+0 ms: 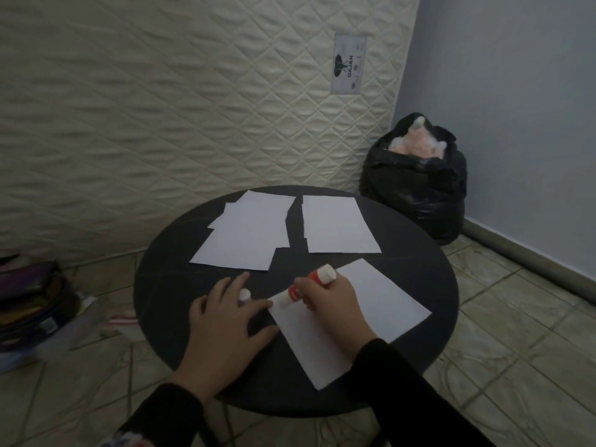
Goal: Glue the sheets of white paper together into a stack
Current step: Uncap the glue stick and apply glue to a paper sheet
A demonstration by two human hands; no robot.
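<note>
A white sheet (380, 314) lies tilted on the near right of the round black table (167, 285). My right hand (332, 304) grips a red and white glue stick (292, 294), its tip down on the sheet's left corner. My left hand (222, 321) lies beside that corner with the fingers spread, and the glue stick's white cap (245, 294) shows between its fingers. Whether the hand holds the cap I cannot tell. Several overlapping white sheets (245, 233) lie at the table's far left. Another white pile (338, 225) lies at the far right.
A quilted mattress (193, 108) leans upright behind the table. A full black rubbish bag (416, 185) stands on the tiled floor at the back right by the blue wall. A stack of coloured things (32, 304) sits on the floor to the left.
</note>
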